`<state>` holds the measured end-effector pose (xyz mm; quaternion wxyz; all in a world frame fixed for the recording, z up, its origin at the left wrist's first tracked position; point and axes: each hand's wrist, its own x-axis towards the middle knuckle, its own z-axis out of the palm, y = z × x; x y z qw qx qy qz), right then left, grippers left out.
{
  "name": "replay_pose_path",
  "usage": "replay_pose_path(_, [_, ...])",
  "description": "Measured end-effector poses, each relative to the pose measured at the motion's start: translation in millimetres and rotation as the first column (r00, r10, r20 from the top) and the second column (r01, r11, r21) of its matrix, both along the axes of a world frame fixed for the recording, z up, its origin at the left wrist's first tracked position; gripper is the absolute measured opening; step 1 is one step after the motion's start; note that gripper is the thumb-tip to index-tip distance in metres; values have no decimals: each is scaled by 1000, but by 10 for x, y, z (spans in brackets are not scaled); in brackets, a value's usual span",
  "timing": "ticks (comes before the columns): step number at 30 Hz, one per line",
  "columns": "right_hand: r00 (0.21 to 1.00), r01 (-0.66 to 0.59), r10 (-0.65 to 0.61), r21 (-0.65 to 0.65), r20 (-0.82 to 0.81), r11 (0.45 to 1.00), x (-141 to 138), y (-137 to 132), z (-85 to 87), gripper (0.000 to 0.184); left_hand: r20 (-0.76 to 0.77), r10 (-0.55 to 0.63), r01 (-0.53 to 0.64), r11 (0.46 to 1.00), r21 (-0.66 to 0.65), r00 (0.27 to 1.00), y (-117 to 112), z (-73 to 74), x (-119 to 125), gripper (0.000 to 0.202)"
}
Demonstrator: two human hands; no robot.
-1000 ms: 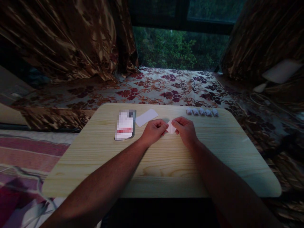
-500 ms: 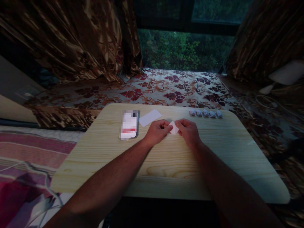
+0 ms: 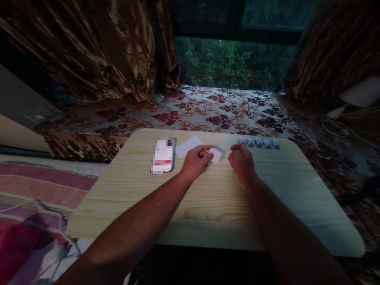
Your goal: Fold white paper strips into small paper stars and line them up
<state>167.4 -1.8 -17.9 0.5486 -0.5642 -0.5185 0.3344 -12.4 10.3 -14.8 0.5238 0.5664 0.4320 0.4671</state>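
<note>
My left hand (image 3: 196, 159) pinches a small folded white paper piece (image 3: 216, 154) just above the light wooden table (image 3: 213, 198). My right hand (image 3: 241, 160) rests a little to the right of the piece, apart from it, with its fingers curled in and nothing visible between them. A flat white paper slip (image 3: 188, 147) lies just behind my left hand. A row of several small folded paper pieces (image 3: 259, 142) sits near the table's far edge, behind my right hand.
A phone-like flat object (image 3: 163, 155) lies left of the paper slip. A floral cloth (image 3: 213, 109) covers the ledge behind the table under a window with patterned curtains. White cables (image 3: 44, 221) lie on a striped cloth at the lower left.
Both hands held the folded piece between them before. My right hand has let go and moved right; my left hand keeps the piece.
</note>
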Motion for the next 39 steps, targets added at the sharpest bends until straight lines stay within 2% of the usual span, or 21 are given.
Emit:
replay_pose_path(2, [999,-31,33,46,-40,998,-30,-36,18,21,6,23,-23,1000,7,1000,3,4,-7,43])
replay_pose_path(4, [992,-128,127,97,25,987,-60,-75,39,38,17,34,-34,999,13,999,5,6,-14,42])
replay_pose_path(6, [979,-192,180,126,94,973,-85,-107,60,44,28,30,-31,999,14,999,4,6,-17,40])
replay_pose_path(11, [962,-256,246,73,118,964,-120,-125,65,34,24,1,-2,1000,20,1000,-11,13,-5,35])
replay_pose_path(17, [989,-145,143,60,48,988,-103,-94,43,18,-13,-18,19,997,72,1000,-26,11,15,32])
replay_pose_path(22, [992,-125,125,51,5,991,-116,-100,64,18,-20,-22,24,996,85,1000,-31,-2,23,25])
replay_pose_path(25, [987,-135,139,55,-77,989,-143,-95,47,16,-17,-15,16,997,80,1000,-36,5,29,20])
replay_pose_path(30, [980,-90,100,64,-172,994,-159,-74,20,28,-44,15,-11,995,96,999,-45,20,35,16])
replay_pose_path(36, [984,-129,139,89,-115,988,-138,-74,-5,18,-21,1,1,997,78,1000,-45,28,32,16])
replay_pose_path(39, [986,-140,147,86,-73,986,-141,-76,-18,19,12,-11,10,998,63,1000,-36,18,27,18])
